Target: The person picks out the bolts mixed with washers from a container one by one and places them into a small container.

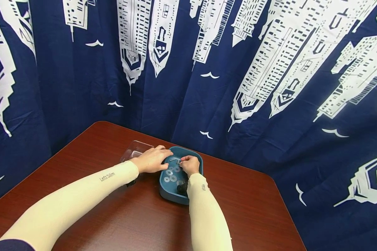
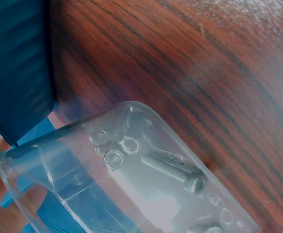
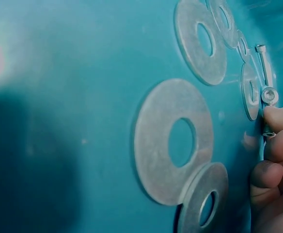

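Cream sleeve (image 1: pixel 66 198): head view's eight o'clock
Blue bin (image 1: pixel 174 198): washers (image 3: pixel 153 145), lying bolt (image 3: pixel 265 68)
Clear tray (image 2: pixel 73 155): more bolts (image 2: pixel 168 170), bin's ten o'clock
Left grip (image 1: pixel 152 160): released
Right grip (image 1: pixel 191 164): pinching another bolt (image 3: pixel 269 96)

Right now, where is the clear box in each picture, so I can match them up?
Head: left of centre, just below mid-height, partly hidden by the left hand.
Left wrist: the clear box spans much of the lower half, with bolts showing.
Right wrist: not in it.
Shared landmark: the blue tray, right of the box in head, upper left in left wrist, and filling most of right wrist.
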Demonstrator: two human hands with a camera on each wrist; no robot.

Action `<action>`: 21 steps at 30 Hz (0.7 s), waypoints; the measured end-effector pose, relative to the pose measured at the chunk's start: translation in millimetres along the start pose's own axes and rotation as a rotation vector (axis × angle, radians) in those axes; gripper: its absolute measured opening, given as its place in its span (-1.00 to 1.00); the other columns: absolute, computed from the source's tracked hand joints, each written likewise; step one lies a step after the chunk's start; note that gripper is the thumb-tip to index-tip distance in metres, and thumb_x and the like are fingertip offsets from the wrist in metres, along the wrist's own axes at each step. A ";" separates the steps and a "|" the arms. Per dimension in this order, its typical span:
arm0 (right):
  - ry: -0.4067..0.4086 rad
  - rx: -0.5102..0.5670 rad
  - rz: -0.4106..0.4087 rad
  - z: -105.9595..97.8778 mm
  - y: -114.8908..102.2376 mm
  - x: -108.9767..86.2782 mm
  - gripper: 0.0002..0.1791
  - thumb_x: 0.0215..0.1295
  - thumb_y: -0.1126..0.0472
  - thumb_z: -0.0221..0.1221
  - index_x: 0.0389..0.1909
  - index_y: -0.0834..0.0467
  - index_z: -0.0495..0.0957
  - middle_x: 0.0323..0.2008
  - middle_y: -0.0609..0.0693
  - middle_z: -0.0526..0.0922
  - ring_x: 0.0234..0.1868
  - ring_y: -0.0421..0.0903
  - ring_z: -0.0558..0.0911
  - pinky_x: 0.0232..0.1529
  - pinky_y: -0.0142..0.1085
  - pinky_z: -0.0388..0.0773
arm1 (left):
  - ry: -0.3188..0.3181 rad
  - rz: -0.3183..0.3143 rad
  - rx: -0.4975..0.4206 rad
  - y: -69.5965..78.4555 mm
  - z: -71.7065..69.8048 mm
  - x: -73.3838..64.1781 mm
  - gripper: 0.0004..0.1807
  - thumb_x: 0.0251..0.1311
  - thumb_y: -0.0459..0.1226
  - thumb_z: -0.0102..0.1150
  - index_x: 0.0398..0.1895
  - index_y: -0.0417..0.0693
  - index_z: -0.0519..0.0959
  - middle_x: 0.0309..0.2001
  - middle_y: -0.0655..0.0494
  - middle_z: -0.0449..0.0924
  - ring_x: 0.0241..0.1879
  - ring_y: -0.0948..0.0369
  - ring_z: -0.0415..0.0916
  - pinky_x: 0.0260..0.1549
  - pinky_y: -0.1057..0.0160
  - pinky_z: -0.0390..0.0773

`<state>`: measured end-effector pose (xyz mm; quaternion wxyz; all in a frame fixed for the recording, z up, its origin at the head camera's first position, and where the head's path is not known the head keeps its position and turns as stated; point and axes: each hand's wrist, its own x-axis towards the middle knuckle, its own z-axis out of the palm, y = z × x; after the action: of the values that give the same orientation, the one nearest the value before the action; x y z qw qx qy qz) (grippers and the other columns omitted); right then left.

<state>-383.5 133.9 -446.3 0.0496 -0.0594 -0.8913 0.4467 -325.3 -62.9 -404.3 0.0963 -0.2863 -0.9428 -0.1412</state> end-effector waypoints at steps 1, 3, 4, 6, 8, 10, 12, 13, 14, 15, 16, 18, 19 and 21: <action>-0.003 -0.005 0.002 -0.4 0.1 0.0 -0.87 0.05 0.45 0.37 -0.37 0.22 0.73 -0.43 0.05 0.67 -0.49 -0.09 0.57 -0.42 -0.28 0.60 | -0.006 -0.002 -0.001 0.3 -0.2 0.2 -0.43 0.28 -0.07 0.20 0.34 -0.04 0.50 0.28 0.07 0.55 0.34 0.00 0.35 0.25 -0.09 0.45; -0.004 -0.017 0.003 -1.1 0.2 -0.1 -0.89 0.05 0.43 0.37 -0.37 0.21 0.73 -0.42 0.04 0.67 -0.44 -0.07 0.58 -0.37 -0.25 0.61 | -0.016 -0.005 -0.004 0.6 -0.4 0.7 -0.42 0.28 -0.05 0.20 0.35 -0.04 0.49 0.29 0.07 0.55 0.34 0.00 0.34 0.25 -0.10 0.45; -0.005 -0.022 0.000 -1.4 0.2 -0.1 -0.89 0.06 0.43 0.37 -0.38 0.21 0.73 -0.41 0.04 0.67 -0.41 -0.06 0.58 -0.36 -0.24 0.60 | -0.020 -0.006 -0.006 0.7 -0.4 0.9 -0.41 0.28 -0.05 0.20 0.35 -0.04 0.49 0.29 0.07 0.55 0.34 0.00 0.34 0.25 -0.10 0.44; -0.007 -0.027 -0.003 -2.5 -0.2 -0.5 -0.90 0.07 0.42 0.37 -0.37 0.21 0.73 -0.40 0.04 0.67 -0.38 -0.05 0.58 -0.33 -0.23 0.60 | -0.022 -0.006 -0.006 0.8 -0.5 1.3 -0.41 0.28 -0.05 0.20 0.35 -0.04 0.49 0.28 0.07 0.55 0.34 0.00 0.34 0.25 -0.11 0.45; -0.009 -0.024 -0.008 -3.9 -1.0 -1.4 -0.90 0.07 0.42 0.36 -0.37 0.22 0.73 -0.39 0.05 0.68 -0.37 -0.03 0.59 -0.33 -0.23 0.60 | -0.018 -0.003 -0.007 0.8 -0.5 1.2 -0.42 0.28 -0.05 0.20 0.34 -0.04 0.50 0.28 0.07 0.56 0.33 0.01 0.34 0.24 -0.10 0.45; -0.014 -0.022 -0.012 -5.0 -1.9 -1.6 -0.89 0.07 0.42 0.36 -0.35 0.22 0.74 -0.37 0.05 0.68 -0.36 -0.03 0.59 -0.31 -0.22 0.60 | -0.010 0.001 -0.007 0.7 -0.5 1.2 -0.43 0.28 -0.05 0.20 0.33 -0.05 0.51 0.27 0.07 0.57 0.32 0.00 0.35 0.23 -0.11 0.46; -0.016 -0.019 -0.014 -6.0 -2.8 -1.8 -0.87 0.07 0.42 0.36 -0.33 0.22 0.74 -0.35 0.06 0.69 -0.34 -0.02 0.59 -0.27 -0.20 0.60 | -0.007 0.003 -0.006 0.6 -0.6 1.3 -0.43 0.28 -0.05 0.20 0.33 -0.05 0.51 0.27 0.07 0.57 0.32 0.00 0.35 0.22 -0.11 0.46; -0.016 -0.017 -0.016 -6.7 -3.2 -2.3 -0.86 0.07 0.43 0.36 -0.32 0.22 0.74 -0.34 0.06 0.69 -0.33 -0.02 0.59 -0.25 -0.19 0.60 | -0.007 0.004 -0.005 0.5 -0.5 1.4 -0.43 0.28 -0.05 0.19 0.33 -0.05 0.51 0.27 0.07 0.56 0.33 0.00 0.35 0.23 -0.12 0.45; -0.017 -0.015 -0.017 -7.1 -3.7 -2.3 -0.86 0.07 0.43 0.36 -0.31 0.22 0.74 -0.33 0.06 0.70 -0.31 -0.02 0.59 -0.23 -0.18 0.60 | -0.009 0.004 -0.005 0.5 -0.4 1.7 -0.43 0.29 -0.05 0.19 0.33 -0.05 0.51 0.28 0.08 0.56 0.34 0.00 0.34 0.23 -0.12 0.45; -0.016 -0.015 -0.021 -7.3 -3.6 -2.0 -0.85 0.07 0.43 0.36 -0.30 0.22 0.74 -0.32 0.06 0.70 -0.30 -0.02 0.59 -0.22 -0.17 0.60 | -0.006 0.007 -0.005 0.5 -0.2 1.8 -0.43 0.29 -0.05 0.19 0.33 -0.05 0.51 0.28 0.08 0.56 0.34 -0.01 0.34 0.23 -0.13 0.44; -0.015 -0.013 -0.022 -7.7 -3.9 -2.2 -0.84 0.07 0.43 0.35 -0.30 0.22 0.74 -0.31 0.06 0.70 -0.29 -0.03 0.58 -0.20 -0.17 0.60 | -0.008 0.006 -0.004 0.4 -0.1 2.1 -0.43 0.29 -0.05 0.18 0.34 -0.05 0.50 0.29 0.08 0.55 0.34 0.00 0.33 0.24 -0.13 0.44; -0.013 -0.004 -0.029 -8.0 -4.1 -1.6 -0.83 0.07 0.44 0.35 -0.29 0.23 0.74 -0.31 0.07 0.70 -0.27 -0.03 0.59 -0.18 -0.16 0.60 | -0.006 0.009 -0.006 0.4 0.0 2.2 -0.44 0.29 -0.05 0.18 0.33 -0.04 0.50 0.29 0.09 0.55 0.35 -0.01 0.33 0.24 -0.14 0.43; -0.012 0.001 -0.035 -8.0 -4.0 -0.8 -0.83 0.07 0.45 0.35 -0.28 0.23 0.74 -0.30 0.07 0.71 -0.27 -0.03 0.59 -0.17 -0.16 0.60 | -0.005 0.009 -0.008 0.4 -0.1 2.1 -0.44 0.29 -0.06 0.18 0.33 -0.03 0.50 0.29 0.09 0.54 0.35 -0.01 0.33 0.24 -0.14 0.43; -0.015 0.015 -0.040 -8.6 -4.2 0.0 -0.83 0.08 0.45 0.34 -0.28 0.24 0.74 -0.30 0.07 0.71 -0.27 -0.02 0.58 -0.17 -0.17 0.59 | -0.004 0.009 -0.011 1.3 -1.2 1.5 -0.44 0.29 -0.06 0.18 0.33 -0.03 0.50 0.29 0.08 0.55 0.35 -0.01 0.32 0.24 -0.14 0.43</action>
<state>-382.6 138.3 -437.8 0.0522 -0.0377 -0.8892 0.4529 -325.7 -61.5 -402.5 0.0935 -0.2912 -0.9409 -0.1455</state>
